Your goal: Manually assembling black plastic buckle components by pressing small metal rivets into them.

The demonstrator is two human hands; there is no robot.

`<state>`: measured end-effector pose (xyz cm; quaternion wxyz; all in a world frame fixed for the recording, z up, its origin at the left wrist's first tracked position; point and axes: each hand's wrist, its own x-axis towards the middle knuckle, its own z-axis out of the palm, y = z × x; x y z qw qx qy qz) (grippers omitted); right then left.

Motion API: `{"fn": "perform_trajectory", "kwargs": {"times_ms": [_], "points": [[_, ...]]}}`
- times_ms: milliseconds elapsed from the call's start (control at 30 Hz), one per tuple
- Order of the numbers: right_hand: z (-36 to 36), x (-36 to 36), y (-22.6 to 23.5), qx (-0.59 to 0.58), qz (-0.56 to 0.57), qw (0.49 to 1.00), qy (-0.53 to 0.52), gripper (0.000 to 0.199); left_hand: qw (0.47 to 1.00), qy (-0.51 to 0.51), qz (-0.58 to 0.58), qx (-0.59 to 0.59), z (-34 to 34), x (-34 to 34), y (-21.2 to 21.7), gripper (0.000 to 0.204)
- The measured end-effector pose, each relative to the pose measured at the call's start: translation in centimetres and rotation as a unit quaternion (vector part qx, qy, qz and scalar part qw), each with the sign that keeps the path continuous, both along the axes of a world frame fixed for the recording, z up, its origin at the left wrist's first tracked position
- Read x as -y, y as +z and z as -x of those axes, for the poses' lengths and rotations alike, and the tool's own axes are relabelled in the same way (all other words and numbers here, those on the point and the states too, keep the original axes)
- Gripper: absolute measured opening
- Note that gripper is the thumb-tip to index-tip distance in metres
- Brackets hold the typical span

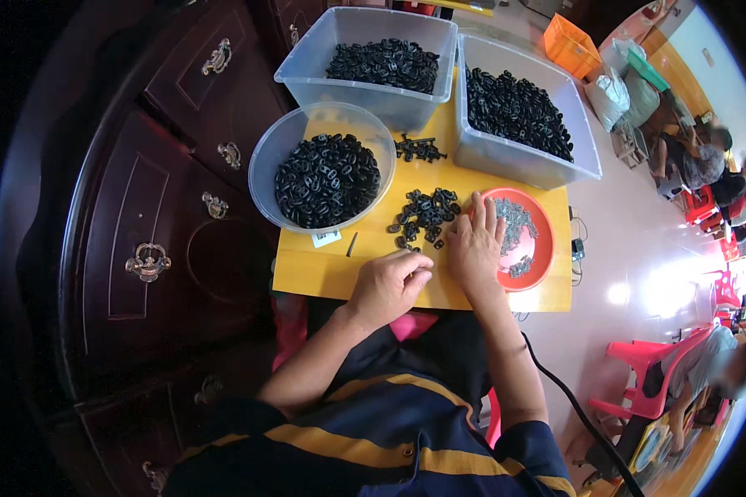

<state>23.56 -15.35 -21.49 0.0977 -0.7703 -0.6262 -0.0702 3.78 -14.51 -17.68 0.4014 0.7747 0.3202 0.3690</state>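
Saw dark striped shirt (373,451) closest. Noted left hand (385,286) curled, unable to tell contents; right hand (476,247) loosely spread beside black links (427,213), overlapping orange bowl (544,253).

Room at the table's (307,273) front-left corner; round tub (264,195) behind, black pieces (429,211) rightward.

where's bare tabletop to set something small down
Bare yellow wooden tabletop shows front left, between the round clear plastic tub and the near edge, left of the left hand. A smaller gap separates the upper cluster of black parts from the loose black pile below. Crowded: around the right hand, between that pile and the round orange-red plastic bowl.
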Motion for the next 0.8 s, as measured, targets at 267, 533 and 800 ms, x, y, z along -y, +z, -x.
{"fn": "perform_trajectory", "kwargs": {"times_ms": [267, 533, 800], "points": [[-0.2, 0.0, -0.3, -0.019, 0.008, 1.0, 0.018, 0.026, 1.0, -0.01, -0.007, -0.013, 0.1, 0.3, 0.0, 0.01], [1.1, 2.5, 5.3, -0.22, -0.116, 0.967, 0.052, 0.013, 1.0, 0.008, -0.006, 0.026, -0.1, 0.3, 0.1, 0.02], [3.9, 7.1, 2.7, -0.766, -0.1, 0.635, 0.019, 0.01, 0.998, -0.028, -0.033, 0.05, -0.5, 0.4, 0.2, 0.023]]}}
